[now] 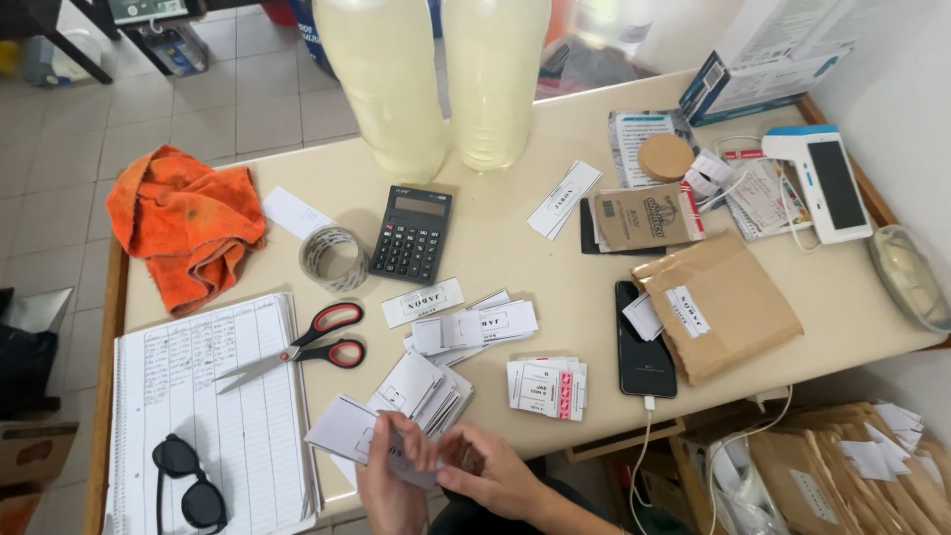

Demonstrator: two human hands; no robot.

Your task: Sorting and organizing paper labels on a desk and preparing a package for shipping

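hands: left hand and right hand both pinch one white paper label at the desk's near edge, close to the body for handling | label piles and red-handled scissors lie just beyond, within reach

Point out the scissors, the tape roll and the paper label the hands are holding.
scissors (332, 337), head view, on the red handle loops.
tape roll (334, 259), head view, on the near wall of the ring.
paper label (349, 426), head view, on the white face left of the left hand (391, 474).
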